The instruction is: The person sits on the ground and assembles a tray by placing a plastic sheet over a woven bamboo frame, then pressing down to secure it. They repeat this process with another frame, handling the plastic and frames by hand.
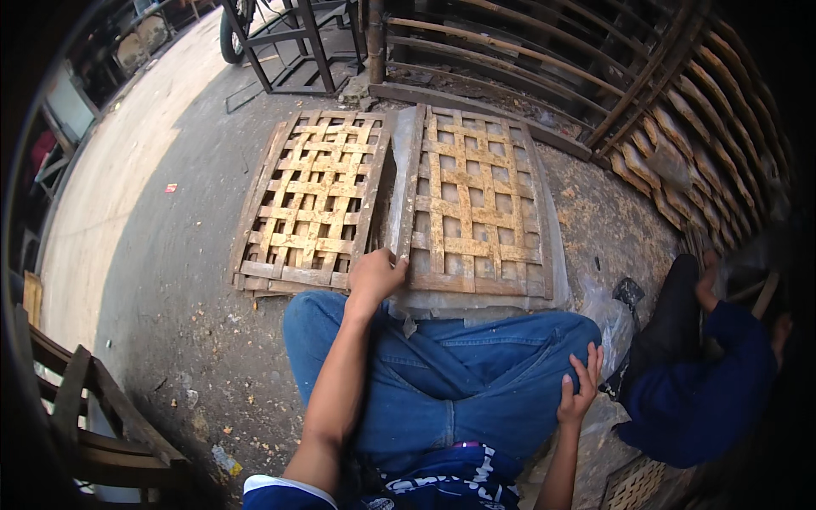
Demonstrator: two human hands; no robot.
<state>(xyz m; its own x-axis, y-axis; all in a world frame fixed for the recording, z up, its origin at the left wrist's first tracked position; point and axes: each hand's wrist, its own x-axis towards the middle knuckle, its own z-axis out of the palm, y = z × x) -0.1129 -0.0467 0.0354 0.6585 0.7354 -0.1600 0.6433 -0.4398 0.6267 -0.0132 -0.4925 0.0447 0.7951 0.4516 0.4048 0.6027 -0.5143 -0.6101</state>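
Two flat, wood-framed racks of woven bamboo strips lie side by side on the ground before my crossed legs. The left rack (310, 195) tops a small stack of similar frames. Under the right woven bamboo rack (472, 204) is a pale sheet that shows through the weave. My left hand (375, 277) is closed at the near corners where the racks meet, thumb against the right rack's side bar; its fingertips are partly hidden. On my right knee rests my right hand (580, 384), fingers spread and holding nothing.
A co-worker in dark blue (705, 382) sits close on my right, beside a clear plastic bag (605, 319). Stacked pale sheets (705, 153) lean at the far right, near a slatted wooden rack (501, 47). A wooden chair-like frame (102, 416) stands at lower left.
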